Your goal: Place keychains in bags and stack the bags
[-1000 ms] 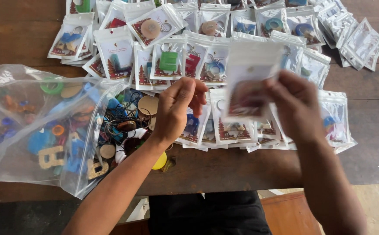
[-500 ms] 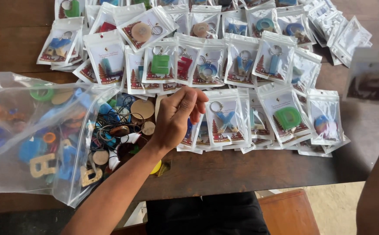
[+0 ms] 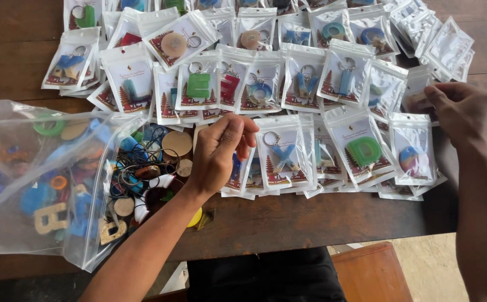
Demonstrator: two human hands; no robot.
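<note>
Brown wood table was covered w/ lots of small clear packets, each w/ a key ring inside. Left hand hung over the middle of the table, fingers curled in loose, tips close together. Couldn't tell if it held anything. It was just above a packet w/ a blue key ring and right beside the pile of loose key rings that spilled out of a big clear bag on the left. Big bag was open at its right end & full of bright letters & round bits.

Right hand was at the far right edge of the rows, fingers bent, pinching a small clear packet. That packet sat at the end of the top row, touching its neighbors. A packet w/ a green key ring lay lower down, between the 2 hands.
</note>
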